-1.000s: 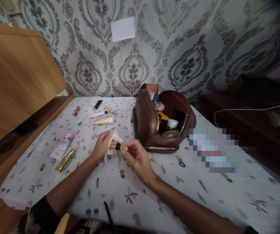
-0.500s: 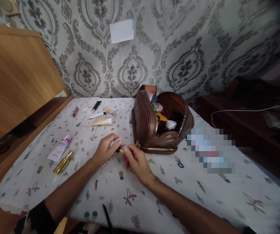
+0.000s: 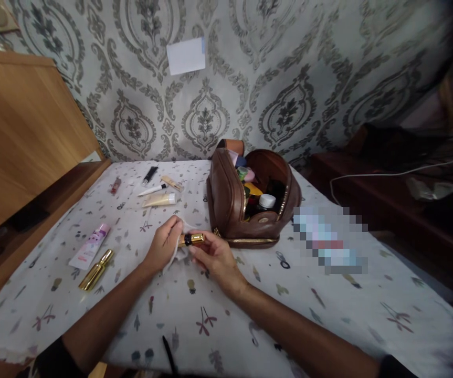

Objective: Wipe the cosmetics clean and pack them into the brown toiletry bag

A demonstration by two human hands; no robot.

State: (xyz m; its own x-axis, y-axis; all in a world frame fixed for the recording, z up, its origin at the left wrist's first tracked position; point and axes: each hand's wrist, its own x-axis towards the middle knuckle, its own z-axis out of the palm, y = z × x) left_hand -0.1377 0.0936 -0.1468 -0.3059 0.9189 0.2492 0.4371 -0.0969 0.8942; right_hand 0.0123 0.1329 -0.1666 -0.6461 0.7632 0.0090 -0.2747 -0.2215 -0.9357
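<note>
My left hand (image 3: 164, 244) is closed on a thin white tissue (image 3: 180, 254), which wraps one end of a small gold cosmetic tube with a black band (image 3: 195, 239). The tube's other end is between the fingers of my right hand (image 3: 221, 262), also closed. Just behind my right hand stands a brown cosmetic bag (image 3: 228, 210), unzipped, with a white-capped bottle (image 3: 266, 201) and several other items inside. Left of my left hand lie a gold bottle (image 3: 97, 270) and a pink-and-white squeeze tube (image 3: 90, 245).
Beyond my hands lie a cream tube (image 3: 159, 200), a white pen-like tube (image 3: 151, 190), a beige tube (image 3: 172, 183), a black tube (image 3: 149, 175) and a small reddish bottle (image 3: 116, 185). A blurred-out item (image 3: 328, 241) is at right. A wooden panel (image 3: 25, 105) borders the left.
My right hand has shifted along the gold tube, baring more of it and its black band. The tissue is spread wider around the tube's end. The whole view has shifted slightly.
</note>
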